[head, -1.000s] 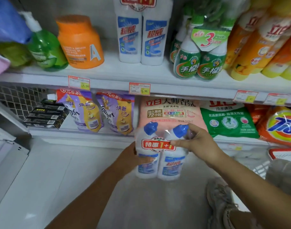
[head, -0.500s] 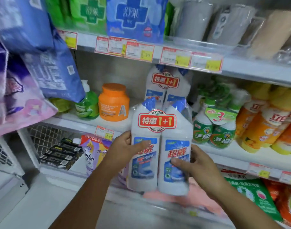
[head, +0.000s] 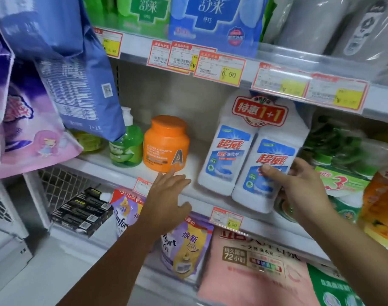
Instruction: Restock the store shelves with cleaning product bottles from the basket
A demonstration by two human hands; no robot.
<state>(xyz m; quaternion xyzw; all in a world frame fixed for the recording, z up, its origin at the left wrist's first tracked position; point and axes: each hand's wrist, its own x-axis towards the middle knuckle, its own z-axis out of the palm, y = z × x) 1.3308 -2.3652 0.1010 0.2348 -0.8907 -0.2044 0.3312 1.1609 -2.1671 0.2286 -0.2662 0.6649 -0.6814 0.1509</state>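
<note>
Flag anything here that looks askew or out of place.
The twin pack of white bottles tilts, its base overhanging the shelf edge, held by the right hand. A blue bag partly covers the green pump bottle.

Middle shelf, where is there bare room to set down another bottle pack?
The one bare patch of middle shelf lies between the orange jar and the white twin pack that the right hand grips; the left hand hovers before it. Crowded: green spray bottles right of the pack, green pump bottle and hanging blue bag left of the jar.

White shelves (head: 195, 166), grey back panel (head: 166, 91), wire mesh (head: 62, 184)
</note>
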